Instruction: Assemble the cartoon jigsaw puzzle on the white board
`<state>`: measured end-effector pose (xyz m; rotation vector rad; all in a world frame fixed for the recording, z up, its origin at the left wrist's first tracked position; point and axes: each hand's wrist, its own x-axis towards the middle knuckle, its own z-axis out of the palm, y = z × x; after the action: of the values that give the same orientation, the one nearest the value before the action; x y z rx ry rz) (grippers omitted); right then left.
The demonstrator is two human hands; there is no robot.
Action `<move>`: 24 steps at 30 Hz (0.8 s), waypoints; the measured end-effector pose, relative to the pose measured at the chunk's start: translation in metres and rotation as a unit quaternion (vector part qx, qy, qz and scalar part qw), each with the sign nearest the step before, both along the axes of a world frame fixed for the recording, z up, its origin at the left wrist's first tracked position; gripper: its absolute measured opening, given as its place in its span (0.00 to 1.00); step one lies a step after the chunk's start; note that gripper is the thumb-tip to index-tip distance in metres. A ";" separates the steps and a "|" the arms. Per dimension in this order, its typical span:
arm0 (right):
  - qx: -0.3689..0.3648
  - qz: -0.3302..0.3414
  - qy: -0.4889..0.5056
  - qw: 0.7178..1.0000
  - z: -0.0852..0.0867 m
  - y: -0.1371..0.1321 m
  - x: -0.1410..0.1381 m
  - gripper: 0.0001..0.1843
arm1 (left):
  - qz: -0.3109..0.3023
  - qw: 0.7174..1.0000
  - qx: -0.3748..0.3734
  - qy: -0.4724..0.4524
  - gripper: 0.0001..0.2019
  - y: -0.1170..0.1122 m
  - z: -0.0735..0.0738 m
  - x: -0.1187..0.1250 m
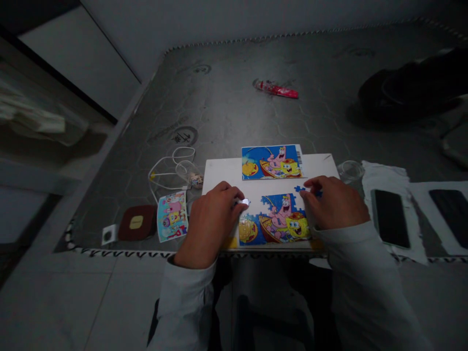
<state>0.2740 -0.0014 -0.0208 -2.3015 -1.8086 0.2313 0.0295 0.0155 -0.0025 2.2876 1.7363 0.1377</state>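
The left hand (pixel 212 224) has its fingers (pixel 234 194) closed on a shiny white puzzle piece (pixel 244 202), right at the edge of a puzzle (pixel 274 219) with gaps in it. The right hand (pixel 334 204) pinches a blue puzzle piece (pixel 300 189) just above the puzzle. The puzzle lies on a white board (pixel 219 175), and a picture card (pixel 272 162) with the same cartoon sits just above it.
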 end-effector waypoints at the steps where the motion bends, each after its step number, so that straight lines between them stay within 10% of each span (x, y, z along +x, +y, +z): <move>1: 0.002 0.005 -0.008 1.000 0.000 0.000 0.000 0.10 | 0.003 1.000 0.000 0.005 0.07 0.000 0.000 0.000; 24: -0.031 0.010 -0.004 0.999 0.006 0.004 -0.004 0.06 | -0.022 0.998 0.050 -0.036 0.05 -0.003 0.007 0.004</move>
<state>0.2701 0.0024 -0.0145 -2.3295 -1.8554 0.2856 0.0335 0.0123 0.0041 2.3584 1.6771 0.3001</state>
